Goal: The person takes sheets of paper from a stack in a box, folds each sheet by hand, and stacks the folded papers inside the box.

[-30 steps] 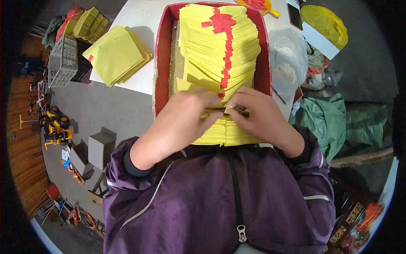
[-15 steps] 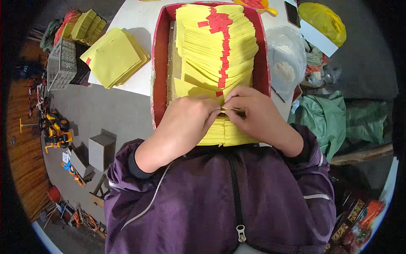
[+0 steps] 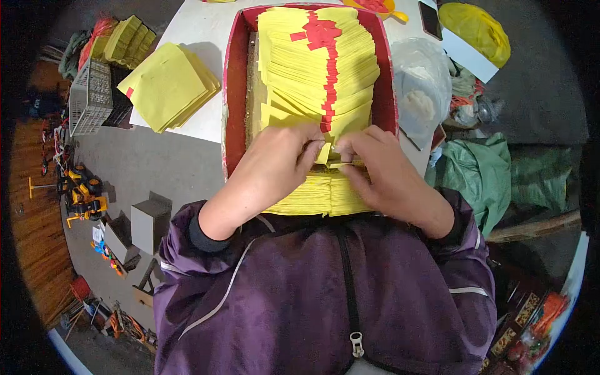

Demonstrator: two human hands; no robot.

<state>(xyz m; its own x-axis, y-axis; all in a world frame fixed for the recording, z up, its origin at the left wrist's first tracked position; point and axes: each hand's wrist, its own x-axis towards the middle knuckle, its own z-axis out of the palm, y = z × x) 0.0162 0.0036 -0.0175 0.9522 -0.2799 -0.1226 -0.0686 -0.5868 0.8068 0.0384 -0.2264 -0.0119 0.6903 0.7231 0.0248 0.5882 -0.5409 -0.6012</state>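
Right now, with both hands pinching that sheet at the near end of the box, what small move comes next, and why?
Probably lift the pinched sheet clear of the stack. Both hands, left and right, meet on its edge, and it already stands up from the sheets below, just short of the fanned row in the box.

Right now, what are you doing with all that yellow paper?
A person in a purple jacket is working on yellow paper sheets fanned out in a red box. The left hand and right hand meet at the near end of the row, pinching a sheet between the fingertips. Another yellow stack lies on the white table.
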